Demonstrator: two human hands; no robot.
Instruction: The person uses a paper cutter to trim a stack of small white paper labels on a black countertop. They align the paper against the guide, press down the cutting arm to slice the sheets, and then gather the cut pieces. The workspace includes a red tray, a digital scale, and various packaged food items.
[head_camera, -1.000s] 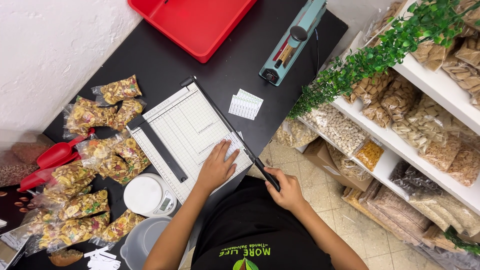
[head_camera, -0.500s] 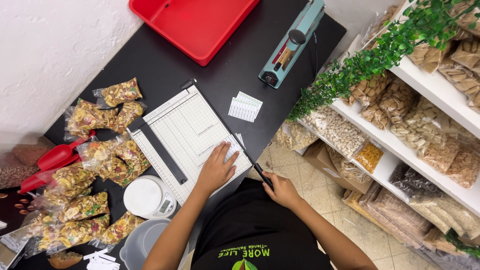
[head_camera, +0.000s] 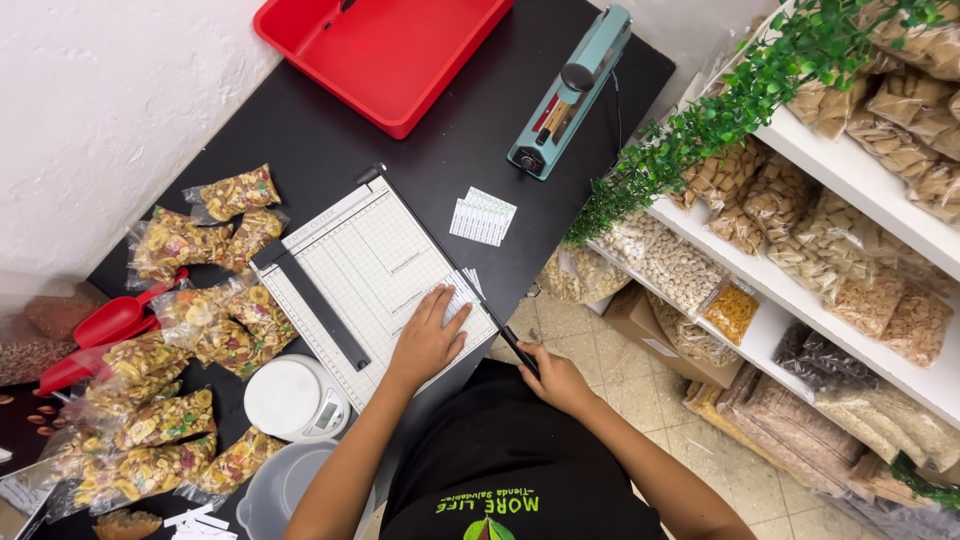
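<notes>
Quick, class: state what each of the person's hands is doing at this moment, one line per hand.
Left hand: open, flat, pressing a paper sheet onto the paper trimmer.
Right hand: closed around the trimmer's black blade handle.

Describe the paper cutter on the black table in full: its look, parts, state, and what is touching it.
The paper cutter is a white rectangular board printed with a fine grid, lying flat and skewed on the black table. A black guide bar crosses its left part. Its long black blade arm runs along the right edge, lowered against the board. The left hand presses flat on small white paper near the blade; the right hand grips the arm's black handle beyond the board's near corner.
</notes>
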